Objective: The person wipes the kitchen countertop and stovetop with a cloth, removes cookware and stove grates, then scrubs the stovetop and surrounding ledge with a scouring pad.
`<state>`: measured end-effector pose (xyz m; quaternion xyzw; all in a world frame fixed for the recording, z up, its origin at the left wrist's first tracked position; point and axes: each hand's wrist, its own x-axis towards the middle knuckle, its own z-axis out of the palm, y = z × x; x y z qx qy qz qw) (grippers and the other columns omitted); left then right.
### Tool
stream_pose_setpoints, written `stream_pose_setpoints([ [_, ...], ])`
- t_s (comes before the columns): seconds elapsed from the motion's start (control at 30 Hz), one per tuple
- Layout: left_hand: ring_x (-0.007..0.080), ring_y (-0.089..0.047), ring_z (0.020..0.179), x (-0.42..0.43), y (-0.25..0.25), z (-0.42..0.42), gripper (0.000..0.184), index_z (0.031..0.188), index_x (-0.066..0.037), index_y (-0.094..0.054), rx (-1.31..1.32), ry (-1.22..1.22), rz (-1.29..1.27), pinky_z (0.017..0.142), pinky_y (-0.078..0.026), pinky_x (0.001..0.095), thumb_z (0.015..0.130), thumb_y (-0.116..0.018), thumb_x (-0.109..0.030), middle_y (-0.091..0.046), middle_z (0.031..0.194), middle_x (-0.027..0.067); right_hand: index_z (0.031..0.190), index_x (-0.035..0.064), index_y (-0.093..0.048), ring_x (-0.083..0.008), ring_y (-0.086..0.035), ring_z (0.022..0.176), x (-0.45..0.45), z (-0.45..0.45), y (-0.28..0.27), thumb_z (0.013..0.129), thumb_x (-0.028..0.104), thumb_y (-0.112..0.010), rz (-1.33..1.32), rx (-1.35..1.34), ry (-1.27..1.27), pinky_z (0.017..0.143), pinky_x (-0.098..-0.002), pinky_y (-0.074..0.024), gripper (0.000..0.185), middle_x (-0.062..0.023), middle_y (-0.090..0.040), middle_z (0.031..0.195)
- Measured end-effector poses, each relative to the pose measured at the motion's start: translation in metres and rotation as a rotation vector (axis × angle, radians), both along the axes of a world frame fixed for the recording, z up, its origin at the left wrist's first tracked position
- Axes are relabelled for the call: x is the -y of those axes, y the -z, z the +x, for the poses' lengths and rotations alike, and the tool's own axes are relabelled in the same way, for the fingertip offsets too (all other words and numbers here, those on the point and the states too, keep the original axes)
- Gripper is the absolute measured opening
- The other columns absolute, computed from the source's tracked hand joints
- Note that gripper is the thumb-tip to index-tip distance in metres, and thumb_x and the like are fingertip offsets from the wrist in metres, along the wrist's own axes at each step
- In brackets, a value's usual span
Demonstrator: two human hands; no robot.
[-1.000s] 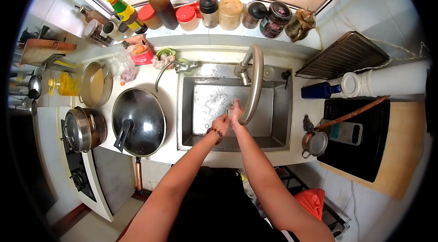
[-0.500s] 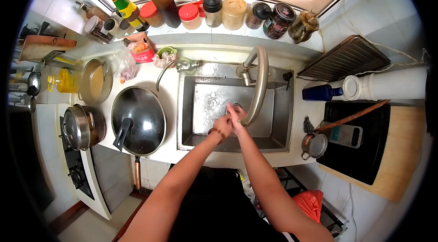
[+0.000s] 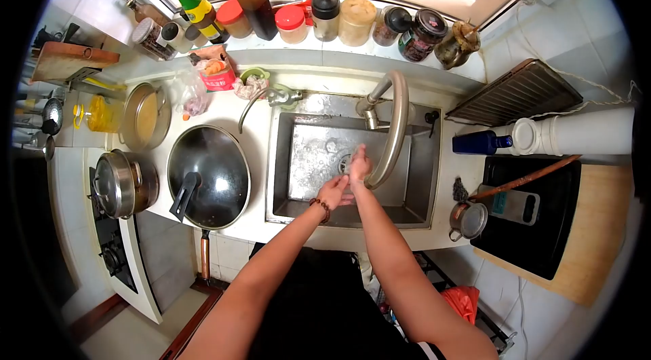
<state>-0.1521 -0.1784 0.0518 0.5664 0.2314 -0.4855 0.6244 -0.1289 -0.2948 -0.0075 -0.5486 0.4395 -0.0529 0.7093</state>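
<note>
Over the stainless steel sink [image 3: 312, 156] my two bare hands are close together beneath the curved faucet [image 3: 399, 122]. My left hand [image 3: 333, 192], with a beaded bracelet [image 3: 321, 209] at its wrist, has its fingers stretched out towards the right wrist. My right hand [image 3: 360, 164] is a little farther forward, its fingers extended near the drain [image 3: 344, 164]. Neither hand shows an object in it. Whether water is running cannot be made out.
A lidded wok [image 3: 209, 177] stands left of the sink, with a steel pot [image 3: 125, 183] beyond it. Jars and bottles line the windowsill [image 3: 298, 57]. A small metal pot [image 3: 468, 220] and a black tray [image 3: 563, 224] are on the right.
The hands were pressed together over the drain. Now they are partly apart, with the left hand drawn back towards the right wrist. The view has shifted slightly.
</note>
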Motion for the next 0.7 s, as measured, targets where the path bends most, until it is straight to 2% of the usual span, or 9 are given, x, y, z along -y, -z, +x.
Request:
stream_pose_setpoints([
  [0.1,0.0225,-0.073,0.085,0.010,-0.007,0.015,0.041,0.139,-0.011,-0.059,0.008,-0.111,-0.003,0.074,-0.062,0.0360,0.102,-0.069,-0.024,-0.071,0.115,0.0108,0.111,0.0088,-0.067,-0.0200,-0.065,0.086,0.003,-0.022,-0.027,0.105,0.040,-0.060,0.291,0.140,0.127,0.073,-0.0364,-0.0515,0.033,-0.0045,-0.064,0.090],
  [0.17,0.0204,-0.072,0.082,0.007,0.004,0.023,0.039,0.135,-0.010,-0.062,0.095,-0.124,0.004,0.073,-0.061,0.0342,0.100,-0.072,-0.022,-0.072,0.110,0.0100,0.113,0.0079,-0.064,-0.0188,-0.064,0.093,0.012,-0.035,-0.054,0.104,0.036,-0.063,0.547,0.231,-0.079,0.079,-0.0325,-0.0517,0.029,-0.0060,-0.064,0.103],
  [0.27,0.0135,-0.064,0.070,-0.005,0.020,0.027,0.027,0.114,-0.006,-0.071,0.461,0.087,0.215,0.066,-0.052,0.0315,0.092,-0.080,-0.018,-0.073,0.082,0.0055,0.112,0.0072,-0.063,-0.0174,-0.063,0.092,0.014,-0.053,-0.070,0.103,0.028,-0.067,0.302,0.169,-0.201,0.079,-0.0323,-0.0531,0.023,-0.0063,-0.063,0.108],
  [0.43,0.0145,-0.064,0.071,-0.001,0.037,0.016,0.029,0.107,-0.004,-0.069,0.602,0.326,0.205,0.070,-0.055,0.0330,0.097,-0.076,-0.029,-0.070,0.081,0.0062,0.116,0.0055,-0.061,-0.0152,-0.063,0.095,0.026,-0.054,-0.063,0.103,0.024,-0.069,0.143,-0.049,-0.163,0.079,-0.0337,-0.0541,0.024,-0.0066,-0.065,0.109],
  [0.5,0.0144,-0.067,0.071,0.013,0.012,0.013,0.034,0.109,0.000,-0.065,0.222,0.038,0.003,0.075,-0.059,0.0333,0.099,-0.073,-0.032,-0.068,0.085,0.0087,0.117,0.0047,-0.061,-0.0145,-0.063,0.096,0.027,-0.055,-0.047,0.103,0.027,-0.069,0.156,-0.169,-0.130,0.078,-0.0334,-0.0542,0.027,-0.0065,-0.065,0.109],
  [0.57,0.0249,-0.073,0.089,0.023,0.011,0.009,0.035,0.124,0.000,-0.062,0.148,-0.083,-0.064,0.090,-0.060,0.0364,0.098,-0.071,-0.021,-0.070,0.103,0.0160,0.120,0.0060,-0.060,-0.0140,-0.062,0.096,0.024,-0.061,-0.016,0.103,0.036,-0.069,0.008,0.015,-0.096,0.078,-0.0324,-0.0536,0.036,-0.0045,-0.064,0.108],
  [0.63,0.0400,-0.067,0.118,0.027,0.040,0.007,0.053,0.141,-0.005,-0.055,0.687,0.155,0.081,0.106,-0.053,0.0412,0.090,-0.067,-0.007,-0.067,0.127,0.0236,0.123,0.0066,-0.061,-0.0142,-0.062,0.097,0.020,-0.061,-0.032,0.104,0.040,-0.067,0.066,0.069,-0.118,0.079,-0.0320,-0.0534,0.039,-0.0042,-0.064,0.109],
  [0.67,0.0492,-0.049,0.138,0.025,0.039,0.012,0.078,0.155,-0.007,-0.041,0.713,0.299,0.055,0.117,-0.044,0.0454,0.081,-0.066,0.000,-0.048,0.152,0.0290,0.125,0.0072,-0.061,-0.0145,-0.062,0.098,0.019,-0.062,-0.031,0.104,0.044,-0.065,0.128,0.120,-0.143,0.080,-0.0317,-0.0532,0.042,-0.0039,-0.064,0.110],
  [0.7,0.0492,-0.049,0.138,0.024,0.037,0.013,0.078,0.155,-0.007,-0.041,0.714,0.299,0.054,0.117,-0.044,0.0454,0.081,-0.066,0.000,-0.048,0.152,0.0290,0.125,0.0072,-0.061,-0.0145,-0.062,0.098,0.016,-0.059,-0.029,0.104,0.044,-0.065,0.126,0.120,-0.142,0.080,-0.0317,-0.0532,0.042,-0.0039,-0.064,0.110],
])
